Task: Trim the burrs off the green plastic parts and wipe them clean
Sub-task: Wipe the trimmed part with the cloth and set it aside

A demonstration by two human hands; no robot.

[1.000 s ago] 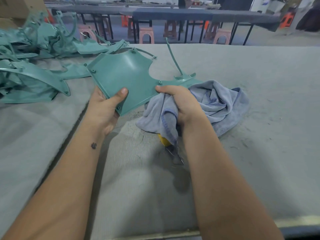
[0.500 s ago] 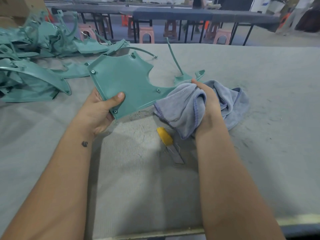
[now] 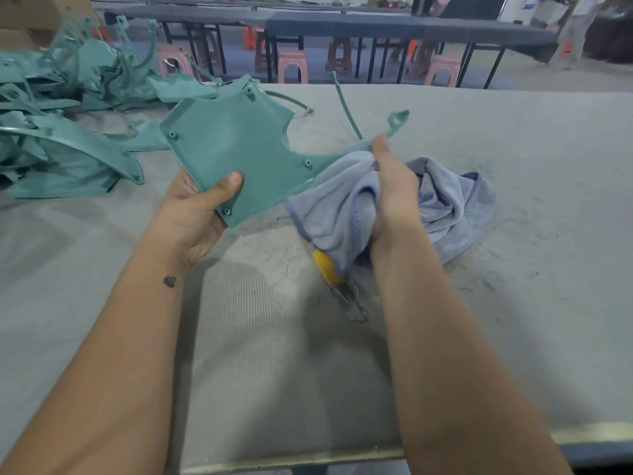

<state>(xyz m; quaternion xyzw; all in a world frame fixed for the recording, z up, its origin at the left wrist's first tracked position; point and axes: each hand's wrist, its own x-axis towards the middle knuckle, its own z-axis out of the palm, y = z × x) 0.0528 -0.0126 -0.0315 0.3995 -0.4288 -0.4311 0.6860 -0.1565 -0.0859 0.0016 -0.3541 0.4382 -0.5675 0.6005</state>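
My left hand (image 3: pixel 195 214) grips the near corner of a flat green plastic part (image 3: pixel 236 145), held tilted above the table, thumb on its face. My right hand (image 3: pixel 394 186) is closed on a blue-grey cloth (image 3: pixel 445 200) and presses it against the part's narrow right arm. The rest of the cloth trails onto the table behind my hand. A yellow-handled trimming knife (image 3: pixel 329 269) lies on the table under the cloth, blade end toward me, partly covered.
A heap of green plastic parts (image 3: pixel 61 114) fills the table's far left. The grey felt-covered table (image 3: pixel 513 286) carries plastic shavings near the knife. Its front edge runs along the bottom. Dark benches and pink stools (image 3: pixel 291 66) stand beyond the far edge.
My right hand has slid the cloth from the part's lower middle edge out along its right arm. The knife came into view. My left hand has kept its grip.
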